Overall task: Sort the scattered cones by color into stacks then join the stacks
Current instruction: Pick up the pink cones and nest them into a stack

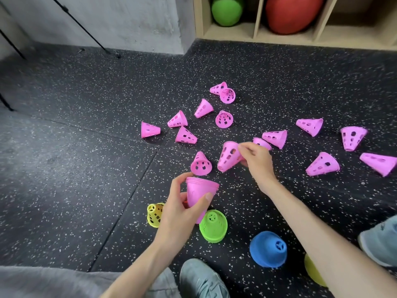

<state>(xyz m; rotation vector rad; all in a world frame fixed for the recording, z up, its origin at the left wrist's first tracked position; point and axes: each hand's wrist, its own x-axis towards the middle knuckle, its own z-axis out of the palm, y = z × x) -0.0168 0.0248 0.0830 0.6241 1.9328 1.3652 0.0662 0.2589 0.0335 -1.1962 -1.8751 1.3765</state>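
the pink stack was gripped mouth-up in the left hand, just above the green stack on the floor, while the right hand pinched a loose pink cone beyond the pink stack. the pinch sat on the cone's side, so it might have slipped or nested crooked. other pink cones lay scattered farther out, and the yellow stack and blue stack stood either side of the green stack, easy to knock over.

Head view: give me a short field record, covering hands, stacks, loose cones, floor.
left hand: holds stack of nested pink plastic cones
right hand: pinches single perforated pink plastic cone, lifted, tilted
done stacks: yellow cone stack, green cone stack, blue cone stack, upright near feet
loose cones: only pink ones, scattered, mostly on their sides
floor: black speckled rubber floor
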